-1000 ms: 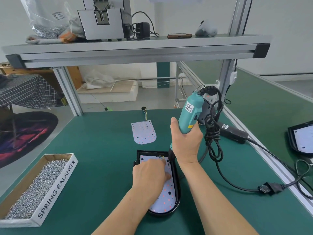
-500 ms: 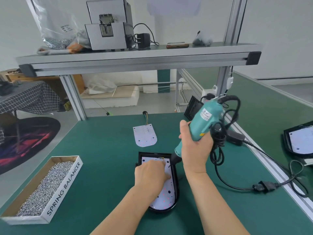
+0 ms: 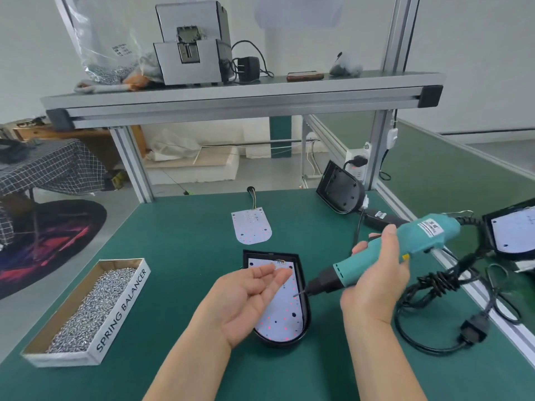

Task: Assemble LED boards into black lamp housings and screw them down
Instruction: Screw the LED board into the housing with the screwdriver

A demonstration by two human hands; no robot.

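A black lamp housing (image 3: 306, 319) lies on the green bench in front of me with a white LED board (image 3: 282, 314) seated inside it. My left hand (image 3: 246, 299) hovers over the housing, palm up, fingers relaxed; whether small screws lie on the fingers I cannot tell. My right hand (image 3: 376, 282) grips a teal electric screwdriver (image 3: 405, 250), tilted almost flat, its bit (image 3: 298, 293) pointing left toward my left fingers. A loose LED board (image 3: 251, 228) with wires lies farther back.
A cardboard box of screws (image 3: 84, 311) marked SPRING BALANCER sits at the left. The screwdriver's coiled cable (image 3: 434, 285) trails to the right. Another black housing (image 3: 340, 191) leans on the frame post. A housing with a board (image 3: 509, 230) lies at the right edge.
My left hand lifted off the board and turned palm up. My right hand swung the screwdriver from upright to nearly flat, bit pointing left, off the housing.
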